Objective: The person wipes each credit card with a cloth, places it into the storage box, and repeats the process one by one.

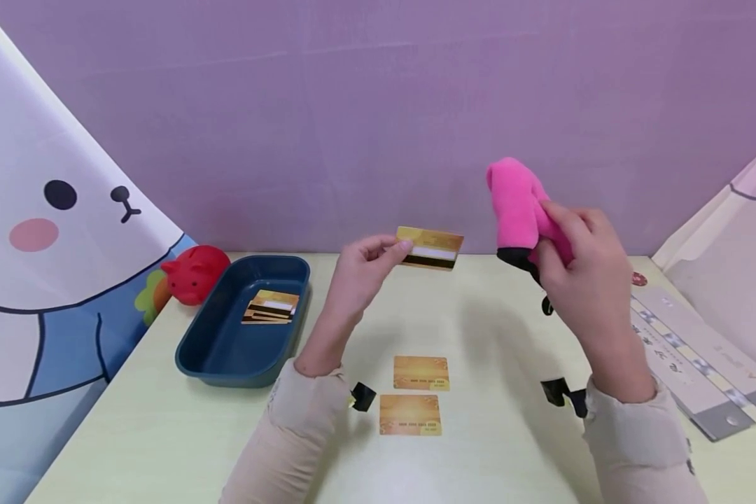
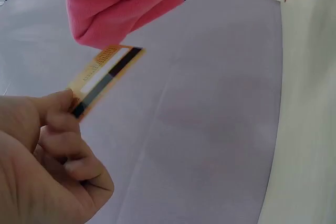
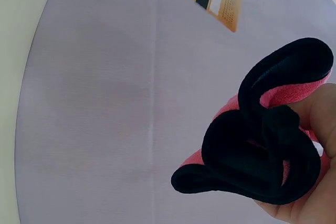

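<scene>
My left hand (image 1: pixel 362 273) pinches a gold bank card (image 1: pixel 437 245) by its left end, raised above the table. The card's back, with a black stripe and white strip, faces me. To its right and apart from it, my right hand (image 1: pixel 586 273) grips a bunched pink cloth item (image 1: pixel 513 203) with a black hem (image 3: pixel 220 179), also raised. The folded black edge fills much of the right wrist view, and its full shape is hidden by the folds. On the table below lie two gold bank cards face up, an upper card (image 1: pixel 421 372) and a lower card (image 1: pixel 410 415).
A dark blue tray (image 1: pixel 195 364) at the left contains several gold cards (image 1: pixel 271 308). Beside it stands a red piggy bank (image 1: pixel 198 273). A grey printed board or box (image 1: pixel 699 357) lies at the right near a small red disc (image 1: pixel 639 278). Purple cloth (image 1: pixel 353 126) hangs behind the table.
</scene>
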The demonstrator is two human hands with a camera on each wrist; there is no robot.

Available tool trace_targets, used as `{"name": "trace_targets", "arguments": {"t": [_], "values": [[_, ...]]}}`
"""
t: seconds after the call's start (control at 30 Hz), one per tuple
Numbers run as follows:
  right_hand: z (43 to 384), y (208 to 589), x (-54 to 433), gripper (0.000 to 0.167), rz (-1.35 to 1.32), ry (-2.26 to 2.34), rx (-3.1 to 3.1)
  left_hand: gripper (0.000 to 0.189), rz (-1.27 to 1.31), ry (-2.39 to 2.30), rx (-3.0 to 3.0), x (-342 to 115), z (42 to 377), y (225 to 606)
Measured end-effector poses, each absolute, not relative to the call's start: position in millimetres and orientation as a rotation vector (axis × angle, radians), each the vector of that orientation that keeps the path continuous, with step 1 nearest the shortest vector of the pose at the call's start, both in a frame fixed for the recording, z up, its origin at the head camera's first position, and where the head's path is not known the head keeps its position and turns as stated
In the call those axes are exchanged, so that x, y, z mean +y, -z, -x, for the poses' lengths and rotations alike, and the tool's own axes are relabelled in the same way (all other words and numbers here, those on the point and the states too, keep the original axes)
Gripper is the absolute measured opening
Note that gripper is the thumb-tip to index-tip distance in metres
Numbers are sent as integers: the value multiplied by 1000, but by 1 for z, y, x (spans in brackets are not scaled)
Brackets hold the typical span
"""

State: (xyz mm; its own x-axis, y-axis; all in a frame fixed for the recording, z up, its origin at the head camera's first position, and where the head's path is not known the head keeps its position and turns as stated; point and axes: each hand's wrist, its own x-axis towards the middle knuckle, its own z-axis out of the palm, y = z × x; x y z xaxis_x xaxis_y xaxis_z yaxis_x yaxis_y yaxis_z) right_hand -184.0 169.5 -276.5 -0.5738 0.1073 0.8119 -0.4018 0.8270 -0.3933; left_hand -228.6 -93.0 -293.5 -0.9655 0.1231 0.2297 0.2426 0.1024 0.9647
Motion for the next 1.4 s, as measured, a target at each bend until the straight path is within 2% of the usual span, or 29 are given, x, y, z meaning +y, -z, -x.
{"name": "trace_targets", "arguments": {"t": [0.37, 0.57, 0.83, 1.07, 1.2, 1.4], "values": [[183, 274, 169, 37, -201, -717, -2049, 23, 357, 2030, -2194, -91, 231, 295], [178, 272, 164, 37, -231, -712, -2017, 46, 405, 2054, -2079, -86, 231, 294], [174, 277, 138, 33, -441, -603, -2024, 35, 478, 2009, -2113, -75, 226, 299], [176, 294, 112, 35, -645, -480, -2047, 34, 548, 1969, -2140, -63, 217, 302], [177, 299, 106, 42, -647, -487, -2047, 30, 543, 1998, -2138, -63, 217, 303], [180, 299, 114, 38, -568, -442, -2128, 35, 540, 1979, -2192, -62, 217, 302]]}}
